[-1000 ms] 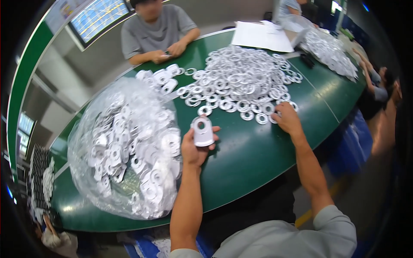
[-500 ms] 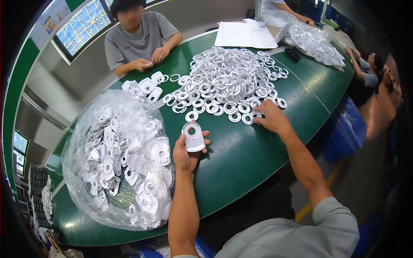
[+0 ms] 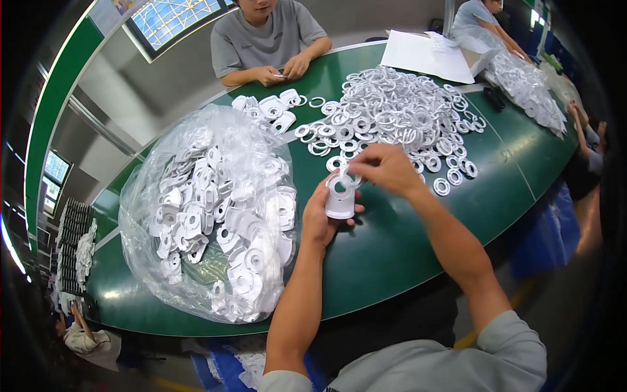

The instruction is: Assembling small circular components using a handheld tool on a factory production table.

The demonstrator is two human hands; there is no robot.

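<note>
My left hand (image 3: pixel 318 217) is closed round a white plastic plate with a round hole (image 3: pixel 340 208), rounded at one end and straight at the other. Over the plate's rounded end, my right hand (image 3: pixel 388 171) pinches a white ring (image 3: pixel 353 178). The ring overlaps the plate's edge; whether the two touch, I cannot tell. A heap of similar white rings (image 3: pixel 398 108) lies just beyond both hands. Left of my left forearm, a clear plastic bag (image 3: pixel 140 228) spreads open, full of white plates like the held one.
The green table (image 3: pixel 385 261) curves round in front of me. A few white plates (image 3: pixel 271 108) lie by a co-worker in grey (image 3: pixel 268 39) across the table. White sheets (image 3: pixel 428 55) and a bag of white parts (image 3: pixel 526 91) are at the far right, near a black object (image 3: pixel 494 98).
My right hand has left the edge of the ring heap with a ring and come over to the plate in my left hand. The whole view has shifted.
</note>
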